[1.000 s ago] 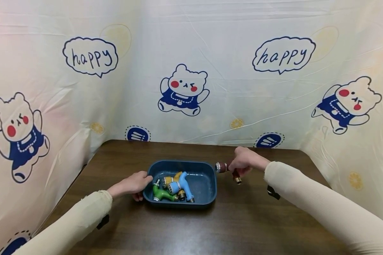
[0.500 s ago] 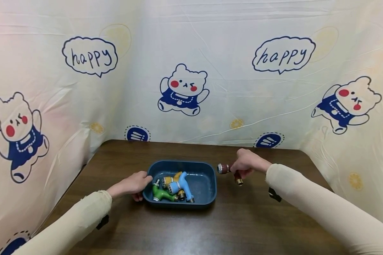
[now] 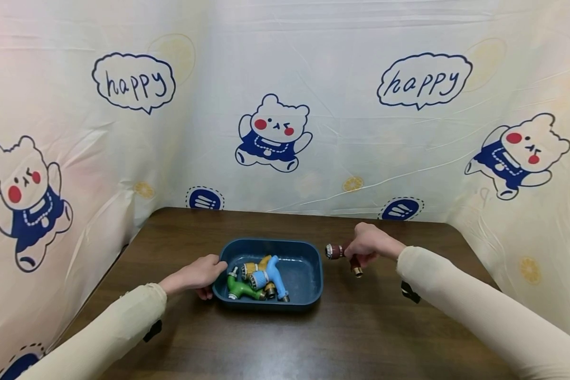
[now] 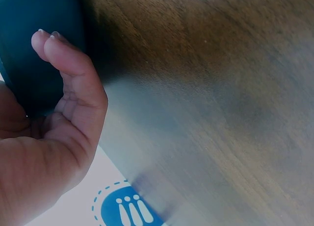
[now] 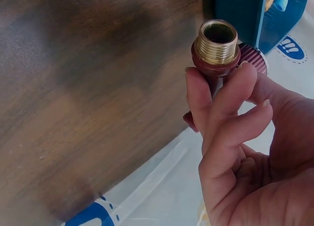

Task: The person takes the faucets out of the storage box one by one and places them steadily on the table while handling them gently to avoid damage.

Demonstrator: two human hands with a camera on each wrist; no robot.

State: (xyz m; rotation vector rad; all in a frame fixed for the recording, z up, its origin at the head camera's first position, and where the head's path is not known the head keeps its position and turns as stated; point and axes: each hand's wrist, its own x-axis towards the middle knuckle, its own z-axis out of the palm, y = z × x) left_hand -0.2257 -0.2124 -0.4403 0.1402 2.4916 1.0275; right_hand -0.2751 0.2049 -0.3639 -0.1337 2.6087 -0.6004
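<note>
My left hand (image 3: 201,273) grips the left rim of a dark blue plastic tub (image 3: 301,305), thumb at the rim and fingers outside; the left wrist view shows those fingers curled against the wall (image 4: 29,54). Inside lie a green tap (image 3: 241,288), a light blue tap (image 3: 275,277) and a yellow tap (image 3: 249,270), bunched on the left side. To the right of the tub, my right hand (image 3: 371,245) holds a dark red tap (image 3: 334,251) between thumb and fingers. Its brass threaded end (image 5: 216,51) faces the camera in the right wrist view; the hand partly hides its body.
A brown wooden table (image 3: 275,343) lies under everything. A pale printed curtain (image 3: 342,148) with cartoon bears hangs along the back and both sides. The tub's wall (image 5: 238,19) is close to the red tap in the right wrist view.
My right hand has shifted slightly right and toward me with the dark red tap, a little farther from the tub. The left hand and the tub have stayed put.
</note>
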